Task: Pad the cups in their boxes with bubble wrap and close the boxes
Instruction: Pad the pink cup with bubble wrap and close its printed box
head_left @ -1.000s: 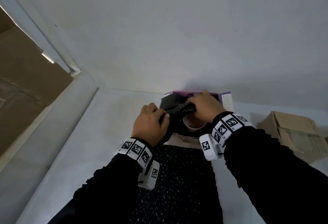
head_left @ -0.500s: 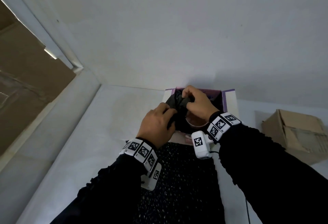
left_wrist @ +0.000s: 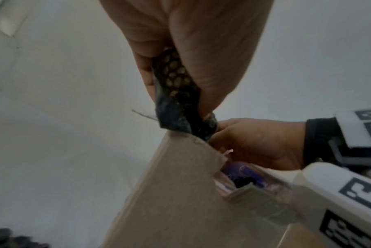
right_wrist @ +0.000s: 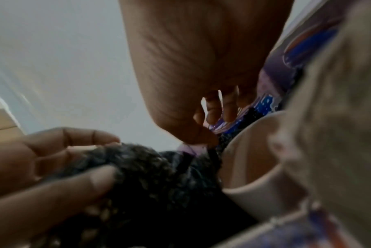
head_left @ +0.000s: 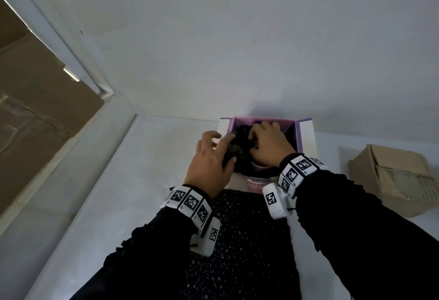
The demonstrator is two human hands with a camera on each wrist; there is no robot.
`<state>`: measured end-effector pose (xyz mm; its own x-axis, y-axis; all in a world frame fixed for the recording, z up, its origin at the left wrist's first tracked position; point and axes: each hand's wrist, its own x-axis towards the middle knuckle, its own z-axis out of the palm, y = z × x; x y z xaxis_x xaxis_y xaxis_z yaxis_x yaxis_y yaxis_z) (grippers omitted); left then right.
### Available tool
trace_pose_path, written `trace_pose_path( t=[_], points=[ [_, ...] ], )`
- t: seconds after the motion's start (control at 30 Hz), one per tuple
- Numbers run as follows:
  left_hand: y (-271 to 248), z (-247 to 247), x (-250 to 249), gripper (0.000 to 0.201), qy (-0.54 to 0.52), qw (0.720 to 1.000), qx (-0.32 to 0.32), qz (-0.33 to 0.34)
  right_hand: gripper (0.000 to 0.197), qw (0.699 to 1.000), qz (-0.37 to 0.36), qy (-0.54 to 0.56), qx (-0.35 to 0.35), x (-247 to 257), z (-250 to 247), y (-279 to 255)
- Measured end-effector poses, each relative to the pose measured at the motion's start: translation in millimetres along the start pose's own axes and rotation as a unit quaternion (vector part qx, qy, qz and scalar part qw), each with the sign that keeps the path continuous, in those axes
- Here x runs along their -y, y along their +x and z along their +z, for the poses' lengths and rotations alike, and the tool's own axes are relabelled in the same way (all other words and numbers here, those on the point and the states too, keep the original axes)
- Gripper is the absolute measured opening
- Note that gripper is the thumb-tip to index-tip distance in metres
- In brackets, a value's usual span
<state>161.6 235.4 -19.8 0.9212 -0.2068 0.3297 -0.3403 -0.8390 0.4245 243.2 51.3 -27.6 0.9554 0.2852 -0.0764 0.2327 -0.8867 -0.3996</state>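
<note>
Box (head_left: 299,133) mouth crowded: both hands, left hand (head_left: 209,164) and right hand (head_left: 267,149), plus black bubble wrap (head_left: 234,153) fill it above the cup (head_left: 257,165). Wall close behind. Open table (head_left: 142,169) to left; cardboard box (head_left: 392,178) stands to right.

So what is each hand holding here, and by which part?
Left hand pinches the black bubble wrap by a bunched end. Right hand pushes into the box; its grip is hidden.

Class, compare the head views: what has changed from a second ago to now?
The right hand pushed farther into the purple box, pressing the black bubble wrap down. The left hand loosened, fingers spreading, thumb still pinching the wrap. The cup and box stayed put.
</note>
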Motion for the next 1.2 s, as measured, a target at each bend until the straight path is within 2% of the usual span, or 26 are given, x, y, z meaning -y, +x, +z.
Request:
trace_pose_path(
  t=[0.03, 0.1, 0.17, 0.27, 0.37, 0.43, 0.53, 0.6, 0.63, 0.7, 0.77, 0.83, 0.87, 0.93, 0.97, 1.03, 1.07, 1.13, 1.2],
  points=[
    [3.3, -1.9, -3.8, 0.047, -0.022, 0.999, -0.013, -0.024, 0.021, 0.998, 0.027, 0.059, -0.023, 0.2, -4.3, -3.5],
    [10.5, -5.8, -11.6, 0.041, -0.048, 0.998, -0.014, -0.038, 0.011, 0.98, 0.073, 0.183, -0.018, 3.9, -10.8, -11.2],
    [17.5, -6.2, -17.9, 0.036, -0.031, 0.999, 0.023, -0.018, 0.002, 0.948, 0.121, 0.296, 0.012, 12.1, -15.5, -20.9],
    [20.8, -0.6, -26.2, 0.032, 0.006, 0.995, 0.099, 0.012, 0.009, 0.886, 0.177, 0.424, 0.058, 22.8, -18.8, -35.5],
    [15.6, 5.7, -23.3, 0.034, 0.12, 0.989, 0.08, 0.033, 0.011, 0.845, 0.19, 0.492, 0.091, 25.0, -24.5, -45.9],
    [15.4, 4.0, -12.6, 0.032, 0.125, 0.991, 0.041, -0.008, 0.008, 0.821, 0.196, 0.526, 0.101, 21.9, -24.0, -48.8],
    [21.3, -4.2, -4.3, 0.034, 0.045, 0.993, 0.077, -0.08, 0.015, 0.832, 0.197, 0.505, 0.123, 20.2, -17.6, -49.4],
    [23.3, -4.3, -6.2, 0.035, 0.039, 0.992, 0.113, -0.05, 0.019, 0.834, 0.205, 0.498, 0.123, 25.2, -14.6, -48.9],
    [22.8, -3.7, -8.2, 0.034, 0.027, 0.991, 0.125, -0.029, 0.021, 0.825, 0.214, 0.51, 0.119, 27.5, -13.2, -47.4],
    [21.4, -2.7, -7.0, 0.035, -0.05, 0.99, 0.131, -0.007, 0.022, 0.802, 0.221, 0.544, 0.113, 31.2, -10.9, -44.8],
    [22.4, -2.3, 2.2, 0.04, -0.147, 0.982, 0.116, -0.013, 0.024, 0.792, 0.218, 0.561, 0.102, 31.5, -6.2, -42.0],
    [26.3, -3.7, 9.7, 0.036, -0.148, 0.985, 0.085, 0.007, 0.036, 0.801, 0.219, 0.552, 0.074, 30.0, 1.6, -37.7],
    [27.4, -3.5, 14.1, 0.032, -0.108, 0.992, 0.061, 0.027, 0.04, 0.823, 0.213, 0.524, 0.051, 29.0, 5.6, -35.4],
    [29.8, -2.8, 22.7, 0.025, -0.048, 0.996, 0.045, 0.058, 0.037, 0.897, 0.159, 0.413, 0.01, 27.7, 8.0, -33.0],
    [30.4, -3.7, 25.0, 0.028, -0.059, 0.995, 0.063, 0.058, 0.031, 0.933, 0.117, 0.341, 0.005, 27.7, 6.1, -33.0],
    [31.0, -6.6, 25.8, 0.032, -0.128, 0.986, 0.102, 0.038, 0.024, 0.982, 0.033, 0.183, 0.019, 26.8, 3.9, -32.8],
    [32.5, -6.3, 26.7, 0.033, -0.145, 0.983, 0.106, 0.032, 0.025, 0.995, -0.009, 0.097, 0.03, 26.0, 4.3, -32.5],
    [38.7, -4.8, 27.5, 0.042, -0.087, 0.99, 0.104, 0.046, 0.028, 0.994, -0.079, -0.032, 0.065, 23.7, 5.5, -32.3],
    [45.9, -0.7, 26.9, 0.049, 0.027, 0.989, 0.12, 0.085, 0.024, 0.989, -0.099, -0.051, 0.099, 20.6, 5.7, -33.1]
  ],
)
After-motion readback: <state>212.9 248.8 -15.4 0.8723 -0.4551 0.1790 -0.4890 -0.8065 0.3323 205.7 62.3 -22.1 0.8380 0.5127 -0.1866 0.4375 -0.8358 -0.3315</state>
